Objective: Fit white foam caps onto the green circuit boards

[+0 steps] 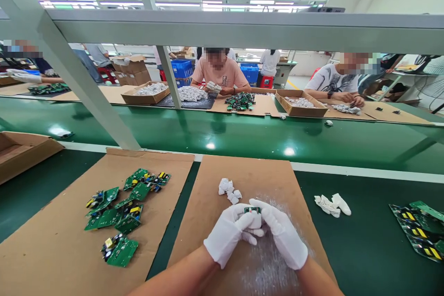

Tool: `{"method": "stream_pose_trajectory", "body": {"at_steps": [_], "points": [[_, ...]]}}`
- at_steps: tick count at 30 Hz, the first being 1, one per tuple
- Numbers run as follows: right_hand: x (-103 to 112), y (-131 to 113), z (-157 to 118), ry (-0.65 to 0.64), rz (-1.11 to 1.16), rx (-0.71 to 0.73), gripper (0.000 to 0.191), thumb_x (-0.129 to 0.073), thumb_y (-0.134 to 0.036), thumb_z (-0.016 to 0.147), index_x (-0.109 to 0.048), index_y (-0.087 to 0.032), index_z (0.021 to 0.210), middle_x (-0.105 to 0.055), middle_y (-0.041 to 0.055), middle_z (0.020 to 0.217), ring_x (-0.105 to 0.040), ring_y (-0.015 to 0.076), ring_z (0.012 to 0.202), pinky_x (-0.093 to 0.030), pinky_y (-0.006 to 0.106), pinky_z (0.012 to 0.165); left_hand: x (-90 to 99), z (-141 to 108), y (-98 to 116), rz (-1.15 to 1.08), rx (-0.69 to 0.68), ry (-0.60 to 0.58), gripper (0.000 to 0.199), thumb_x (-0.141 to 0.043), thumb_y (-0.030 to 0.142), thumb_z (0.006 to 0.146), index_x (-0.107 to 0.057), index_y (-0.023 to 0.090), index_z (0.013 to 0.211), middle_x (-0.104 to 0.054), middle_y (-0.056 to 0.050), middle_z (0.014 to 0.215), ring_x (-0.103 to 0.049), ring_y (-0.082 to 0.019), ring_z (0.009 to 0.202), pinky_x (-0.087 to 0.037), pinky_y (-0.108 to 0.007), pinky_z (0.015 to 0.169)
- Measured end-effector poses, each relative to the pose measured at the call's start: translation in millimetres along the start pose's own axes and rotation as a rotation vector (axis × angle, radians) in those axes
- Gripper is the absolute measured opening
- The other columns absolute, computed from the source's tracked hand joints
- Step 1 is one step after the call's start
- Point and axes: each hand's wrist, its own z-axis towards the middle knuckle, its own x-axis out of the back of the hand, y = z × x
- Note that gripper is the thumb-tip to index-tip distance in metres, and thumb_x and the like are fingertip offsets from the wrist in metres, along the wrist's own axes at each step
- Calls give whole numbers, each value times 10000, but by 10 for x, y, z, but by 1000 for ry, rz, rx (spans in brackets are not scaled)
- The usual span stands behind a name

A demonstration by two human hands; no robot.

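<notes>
My left hand (233, 231) and my right hand (282, 233), both in white gloves, meet above a cardboard sheet (215, 254). Between their fingers is a small circuit board (252, 210), its green edge showing and a white part against it. The gloved fingers are closed around it from both sides and hide most of it. Just beyond my left hand lie several small white wrapped pieces (229, 189) in a loose group. White powdery smears mark the cardboard under my right hand.
Green circuit boards (120, 252) lie scattered on a cardboard sheet (52, 249) at left. A crumpled white glove (333, 205) and a board panel (416, 231) are at right. Beyond runs a green conveyor (173, 129); a metal frame post (93, 83) rises at left. Co-workers sit across.
</notes>
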Motion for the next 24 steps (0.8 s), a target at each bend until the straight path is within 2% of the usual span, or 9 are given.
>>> {"method": "stream_pose_trajectory", "body": {"at_steps": [3,5,8,10,13,18,21,24], "points": [[-7,-10,14,24,-38,-13,430,-473,-522,816,-632,-220,1077,-657,60,1093,-583,232,1023,-425,390,957,14,5,-15,-44,15,-17,320,-615,378,737,-592,104,902,-551,-53,695,-584,-141,639,-460,-215,527],[7,2,20,12,6,-19,427,-441,-517,835,-636,-217,1068,-657,62,1096,-578,229,1035,-418,390,966,24,18,-25,-127,45,-55,351,-607,400,741,-590,112,942,-553,-54,716,-592,-142,649,-467,-220,542],[47,44,9,-16,38,-10,478,-364,-517,867,-587,-202,1148,-632,72,1145,-558,229,1072,-416,394,968,23,41,-24,-245,112,-78,358,-577,429,755,-587,128,947,-577,-71,795,-612,-153,684,-473,-223,556],[65,74,-5,-13,-77,4,506,-416,-521,842,-536,-199,1214,-623,75,1157,-555,241,1075,-418,399,964,11,45,-9,-279,166,-84,349,-554,439,766,-590,137,938,-586,-74,814,-610,-147,672,-476,-225,557],[63,90,-14,4,-259,19,525,-523,-484,796,-512,-200,1237,-635,80,1132,-573,254,1040,-428,402,947,-18,20,30,-225,158,-79,295,-599,372,752,-590,149,945,-581,-55,817,-588,-111,645,-482,-223,586],[68,45,-1,-57,-93,-1,503,-377,-507,864,-507,-199,1240,-574,74,1231,-516,237,1134,-378,401,1000,-66,-36,98,-178,118,-88,214,-599,327,764,-579,129,842,-551,-32,756,-547,-68,598,-419,-152,514],[72,38,4,-68,-134,-20,513,-451,-490,839,-485,-203,1263,-557,69,1253,-494,237,1160,-380,392,1000,-63,-35,93,-173,116,-91,252,-563,360,789,-558,152,930,-574,-41,795,-568,-82,623,-432,-164,522],[37,60,5,-24,-153,5,481,-458,-459,847,-489,-207,1256,-587,60,1216,-530,220,1120,-430,349,956,-42,-9,46,-91,85,-63,292,-573,366,780,-539,141,965,-600,-63,798,-583,-98,613,-454,-184,522]]}}
